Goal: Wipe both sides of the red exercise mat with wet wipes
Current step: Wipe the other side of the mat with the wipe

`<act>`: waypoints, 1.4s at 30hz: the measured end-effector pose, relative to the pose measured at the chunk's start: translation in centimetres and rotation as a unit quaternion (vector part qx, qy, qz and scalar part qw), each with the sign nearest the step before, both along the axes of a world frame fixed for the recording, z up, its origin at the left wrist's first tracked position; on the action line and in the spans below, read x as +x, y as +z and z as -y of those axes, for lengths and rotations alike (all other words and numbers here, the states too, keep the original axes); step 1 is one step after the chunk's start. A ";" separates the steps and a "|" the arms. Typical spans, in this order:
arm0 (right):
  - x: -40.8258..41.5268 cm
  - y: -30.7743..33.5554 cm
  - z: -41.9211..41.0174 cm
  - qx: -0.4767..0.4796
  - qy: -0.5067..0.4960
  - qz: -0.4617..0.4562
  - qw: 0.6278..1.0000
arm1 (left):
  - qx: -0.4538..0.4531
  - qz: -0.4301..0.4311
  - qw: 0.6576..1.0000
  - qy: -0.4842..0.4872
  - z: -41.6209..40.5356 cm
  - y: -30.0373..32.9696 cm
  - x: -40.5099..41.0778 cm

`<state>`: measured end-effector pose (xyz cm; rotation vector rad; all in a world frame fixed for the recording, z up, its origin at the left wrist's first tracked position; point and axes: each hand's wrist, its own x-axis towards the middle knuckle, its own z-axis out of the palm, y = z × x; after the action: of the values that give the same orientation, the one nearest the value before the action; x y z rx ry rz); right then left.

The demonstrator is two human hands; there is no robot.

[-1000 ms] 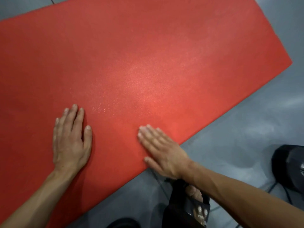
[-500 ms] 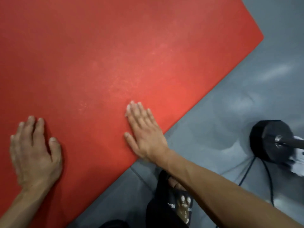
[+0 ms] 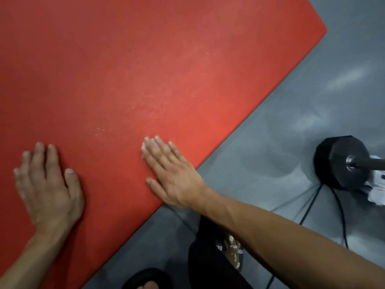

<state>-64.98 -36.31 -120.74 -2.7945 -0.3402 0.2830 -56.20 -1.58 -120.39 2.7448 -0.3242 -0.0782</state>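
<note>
The red exercise mat (image 3: 145, 69) lies flat on the grey floor and fills most of the view, its right corner at the upper right. My left hand (image 3: 46, 184) lies flat, palm down, on the mat at the lower left with straight fingers. Close to the mat's near edge, my right hand (image 3: 168, 174) presses flat on the mat with its fingers together. Neither hand holds anything. No wet wipe shows on the mat or in my hands.
A black dumbbell (image 3: 341, 161) lies on the grey floor (image 3: 281, 132) at the right, with a white crumpled cloth or wipes (image 3: 377, 184) behind it and a black cable (image 3: 312, 203) running past. My dark-clothed leg (image 3: 212, 263) and a sandalled foot (image 3: 148, 280) are at the bottom.
Both hands stay flat on the mat. The view has shifted right over the second, bringing the dumbbell into sight; my left hand sits slightly further right in view than half a second ago.
</note>
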 end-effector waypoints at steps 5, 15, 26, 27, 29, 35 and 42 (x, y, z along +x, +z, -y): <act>-0.4 -0.4 2.4 -0.046 0.133 0.027 0.990 | -0.005 -0.004 0.998 0.069 6.5 -2.9 -3.4; -0.4 0.8 -0.9 -0.094 0.007 -0.008 0.996 | -0.086 -0.033 0.995 -0.037 9.9 -4.6 -3.3; -0.1 0.9 0.2 -0.067 -0.005 -0.002 0.998 | -0.054 0.003 0.997 -0.051 12.5 -1.1 -5.4; -0.9 0.9 -0.5 -0.066 0.057 0.004 0.996 | -0.051 -0.001 0.997 -0.054 12.4 -1.1 -5.6; -1.6 0.6 -0.8 -0.069 0.153 0.001 0.986 | -0.046 -0.002 0.998 -0.053 12.0 -1.1 -5.8; 2.9 0.8 2.3 -0.064 -0.103 -0.008 0.993 | -0.054 -0.008 0.998 -0.040 11.2 -0.6 -5.8; -1.2 0.1 -1.1 -0.046 0.206 0.010 0.977 | -0.047 -0.008 0.999 -0.026 10.3 -0.7 -5.6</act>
<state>-66.13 -35.19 -120.63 -2.7936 -0.9370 0.3715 -61.80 -11.86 -121.11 2.6416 -0.3841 -0.0962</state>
